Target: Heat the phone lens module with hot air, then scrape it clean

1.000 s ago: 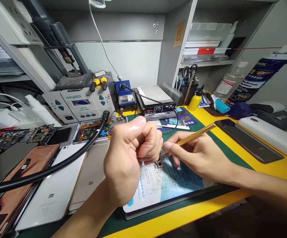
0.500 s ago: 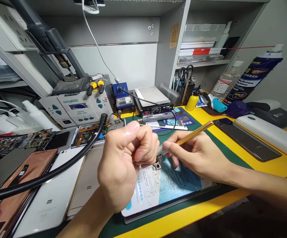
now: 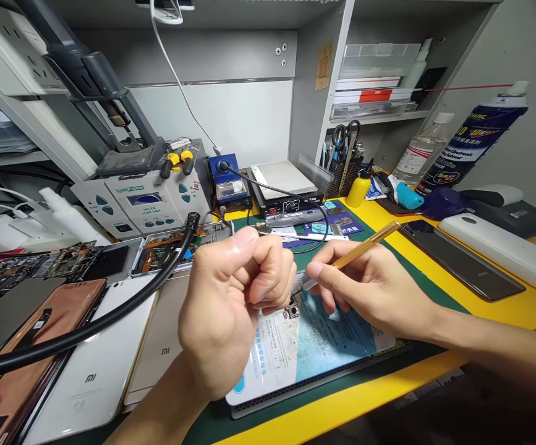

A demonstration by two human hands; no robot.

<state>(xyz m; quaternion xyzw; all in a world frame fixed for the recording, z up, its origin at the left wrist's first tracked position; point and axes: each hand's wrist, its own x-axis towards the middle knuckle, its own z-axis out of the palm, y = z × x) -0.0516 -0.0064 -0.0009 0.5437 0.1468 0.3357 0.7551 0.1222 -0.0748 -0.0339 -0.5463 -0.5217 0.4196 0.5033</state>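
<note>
Tool (image 3: 366,245), gold-handled, pinched between thumb and fingers of the right hand (image 3: 374,287); left hand (image 3: 228,303) curled, any hold inside indeterminable.

A shiny, metallic-looking finish is shown by the golden tool (image 3: 365,245); the glossy printed pad (image 3: 274,378) is roughened by pale grit (image 3: 313,347). Smooth gloss is seen on the white phone (image 3: 85,364), mattness on the green mat (image 3: 221,423).

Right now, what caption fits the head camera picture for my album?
Right hand holding a golden tool over a printed pad, left hand curled nearby.
</note>
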